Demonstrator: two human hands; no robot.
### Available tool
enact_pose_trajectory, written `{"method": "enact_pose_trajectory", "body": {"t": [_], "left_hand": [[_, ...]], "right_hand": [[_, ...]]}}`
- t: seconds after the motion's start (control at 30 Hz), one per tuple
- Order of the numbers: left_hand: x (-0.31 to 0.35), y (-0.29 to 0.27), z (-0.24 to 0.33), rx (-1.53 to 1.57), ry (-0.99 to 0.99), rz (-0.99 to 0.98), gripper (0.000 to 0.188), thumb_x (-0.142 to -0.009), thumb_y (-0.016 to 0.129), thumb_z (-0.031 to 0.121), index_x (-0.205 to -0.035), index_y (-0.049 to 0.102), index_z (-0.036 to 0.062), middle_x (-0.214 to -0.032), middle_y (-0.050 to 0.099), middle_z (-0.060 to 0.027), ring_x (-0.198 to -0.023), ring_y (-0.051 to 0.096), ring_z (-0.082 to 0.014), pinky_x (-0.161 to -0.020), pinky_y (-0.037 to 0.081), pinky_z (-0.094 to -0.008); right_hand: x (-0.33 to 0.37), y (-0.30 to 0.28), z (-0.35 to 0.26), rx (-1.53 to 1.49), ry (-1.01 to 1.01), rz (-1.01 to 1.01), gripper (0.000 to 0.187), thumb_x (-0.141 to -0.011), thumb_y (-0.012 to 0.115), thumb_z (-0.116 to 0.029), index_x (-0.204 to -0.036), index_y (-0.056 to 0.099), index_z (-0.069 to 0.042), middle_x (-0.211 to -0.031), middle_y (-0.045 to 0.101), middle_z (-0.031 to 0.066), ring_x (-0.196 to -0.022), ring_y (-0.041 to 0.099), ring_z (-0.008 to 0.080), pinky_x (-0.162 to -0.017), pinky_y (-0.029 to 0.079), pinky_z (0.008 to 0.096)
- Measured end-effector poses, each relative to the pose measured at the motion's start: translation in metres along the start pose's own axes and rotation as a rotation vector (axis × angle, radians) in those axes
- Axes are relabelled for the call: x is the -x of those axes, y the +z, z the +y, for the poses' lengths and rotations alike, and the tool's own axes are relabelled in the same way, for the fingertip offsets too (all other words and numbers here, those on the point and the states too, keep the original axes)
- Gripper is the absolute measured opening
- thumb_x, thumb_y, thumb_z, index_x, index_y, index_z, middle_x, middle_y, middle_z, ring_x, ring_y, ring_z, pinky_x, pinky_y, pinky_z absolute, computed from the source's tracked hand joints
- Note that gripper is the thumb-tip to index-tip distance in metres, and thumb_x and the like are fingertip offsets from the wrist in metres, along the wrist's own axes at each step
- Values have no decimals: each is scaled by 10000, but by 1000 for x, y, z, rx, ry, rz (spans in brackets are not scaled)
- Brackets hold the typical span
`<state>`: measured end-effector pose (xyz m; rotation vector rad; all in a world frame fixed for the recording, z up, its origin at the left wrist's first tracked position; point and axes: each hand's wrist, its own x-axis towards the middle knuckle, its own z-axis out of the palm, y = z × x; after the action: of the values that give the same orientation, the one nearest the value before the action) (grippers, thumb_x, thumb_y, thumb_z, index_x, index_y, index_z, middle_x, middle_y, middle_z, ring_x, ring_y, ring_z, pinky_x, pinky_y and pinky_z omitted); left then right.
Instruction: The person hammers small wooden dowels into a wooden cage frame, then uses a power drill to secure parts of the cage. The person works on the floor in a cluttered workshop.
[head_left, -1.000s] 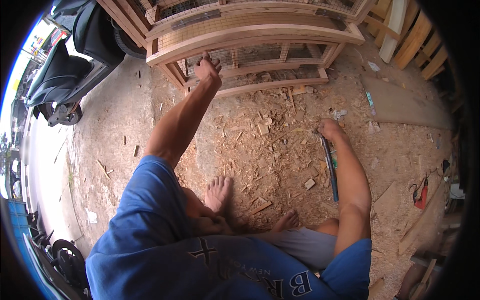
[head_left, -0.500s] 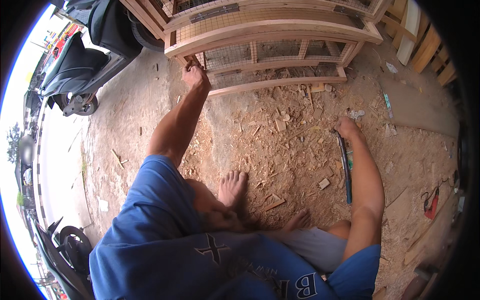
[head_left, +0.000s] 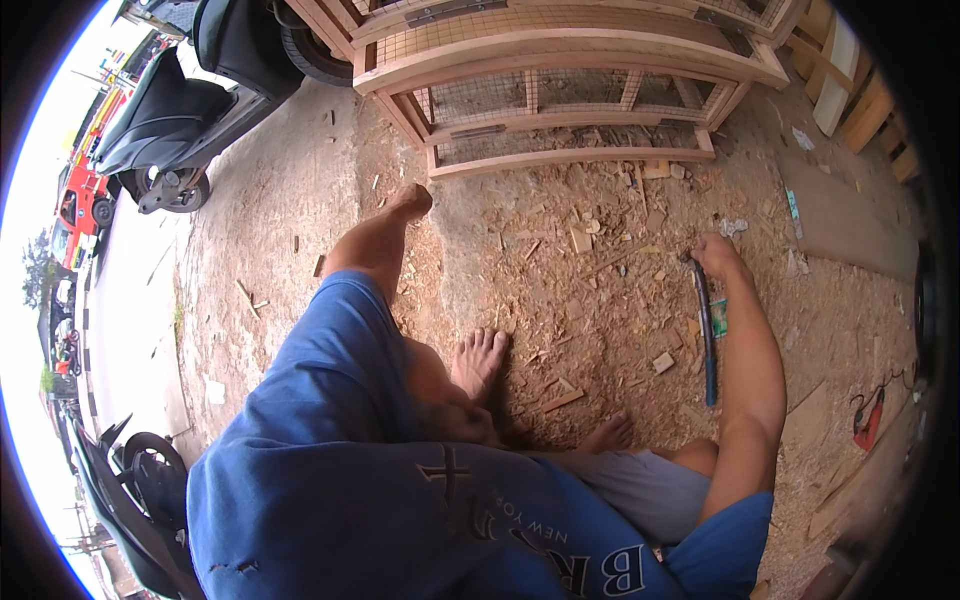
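My right hand [head_left: 716, 255] is closed around a hammer [head_left: 706, 320], gripping it close to its dark head. The handle hangs down toward me and ends in a blue grip. Out in front, my left hand [head_left: 410, 200] is curled with its fingers closed, apart from the wooden frame; whether anything is inside it is hidden. Just beyond it stands a wooden cage [head_left: 570, 120] of pale timber bars with wire mesh and dark metal hinges.
Wood shavings and offcuts [head_left: 582, 240] litter the ground around my bare feet. A parked scooter [head_left: 180, 130] stands at the far left, another [head_left: 130, 490] at the near left. Wooden slats [head_left: 865, 120] lean at the far right. A red-handled tool [head_left: 868, 420] lies at right.
My left hand has let go of the cage's lower left corner and drawn back toward me. The right hand still holds the hammer. The view has shifted slightly.
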<state>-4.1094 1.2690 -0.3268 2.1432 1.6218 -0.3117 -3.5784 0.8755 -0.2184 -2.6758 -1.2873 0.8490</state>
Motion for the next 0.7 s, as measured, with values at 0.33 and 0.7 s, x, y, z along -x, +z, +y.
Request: {"method": "enact_pose_trajectory", "body": {"t": [0.33, 0.7], "left_hand": [[-7, -3, 25, 187, -53, -64, 217, -893, 582, 215, -914, 748, 76, -724, 696, -66, -630, 696, -181, -509, 549, -380], [35, -26, 41, 147, 215, 173, 261, -867, 575, 202, -1024, 770, 126, -835, 744, -152, -753, 743, -256, -666, 581, -374]], "right_hand": [[24, -13, -10, -80, 98, -22, 182, -952, 694, -177, -960, 607, -18, -805, 630, 100, -735, 631, 211, -712, 513, 398], [6, -3, 3, 73, -18, 47, 248, -937, 710, -207, -1055, 647, 2, -873, 670, 158, -824, 646, 269, -783, 514, 423]]}}
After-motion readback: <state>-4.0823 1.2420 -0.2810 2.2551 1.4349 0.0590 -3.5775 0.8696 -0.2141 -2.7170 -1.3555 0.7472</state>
